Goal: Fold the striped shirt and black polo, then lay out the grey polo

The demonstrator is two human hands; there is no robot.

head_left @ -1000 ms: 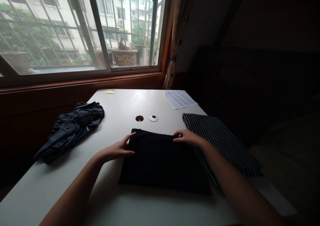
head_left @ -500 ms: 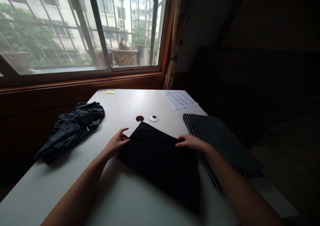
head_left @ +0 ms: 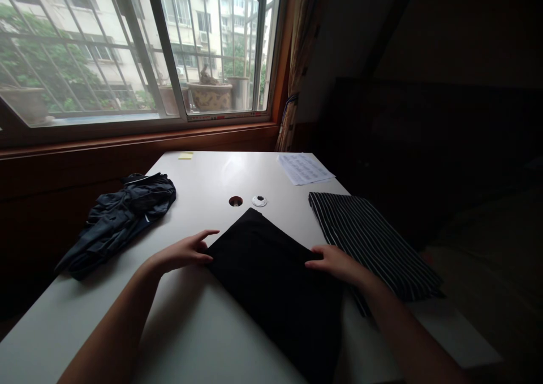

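A folded black garment lies slantwise on the white table, one corner pointing at the far side. At its left edge, my left hand pinches the fabric near the thumb, with the index finger stretched out above. My right hand grips the upper right edge between thumb and fingers; the fingers under the fabric are hidden. Just beyond my right hand is a folded black garment with white stripes, partly covered by my forearm.
A crumpled dark garment hangs over the left edge of the white table. Printed papers and a yellow sticky note lie at the back. A round cable hole sits beside its white cover. Behind is a barred window.
Both hands have come nearer to me, the left one also moving left and the right one slightly right. The black garment has turned and slid toward me with them.
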